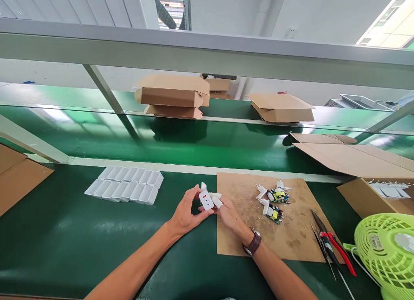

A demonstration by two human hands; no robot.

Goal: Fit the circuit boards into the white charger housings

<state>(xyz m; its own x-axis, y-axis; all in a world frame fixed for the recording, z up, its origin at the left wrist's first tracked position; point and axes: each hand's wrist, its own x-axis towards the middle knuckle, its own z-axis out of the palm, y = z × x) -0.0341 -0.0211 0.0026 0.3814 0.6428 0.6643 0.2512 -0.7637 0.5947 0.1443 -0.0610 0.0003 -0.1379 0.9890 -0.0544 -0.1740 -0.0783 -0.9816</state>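
A small white charger [206, 199] with port slots on its face, one of them red, is held between both hands above the green table, just left of a brown cardboard sheet. My left hand [185, 213] closes on its left side, thumb below and fingers above. From the right, my right hand [229, 211] grips it too, with white finger cots on its fingertips and a watch [252, 242] at the wrist. Beyond my left hand, white plastic shells [129, 185] stand in two rows. Circuit boards with white plug parts [274, 211] lie to the right.
On the cardboard sheet [239, 244] rest red-handled pliers [336, 244] and tweezers [323, 250]. A lime-green fan [381, 248] stands at the right, before an open carton [365, 196] of white parts. Flat cardboard boxes [174, 95] sit behind, under a metal crossbar [207, 54].
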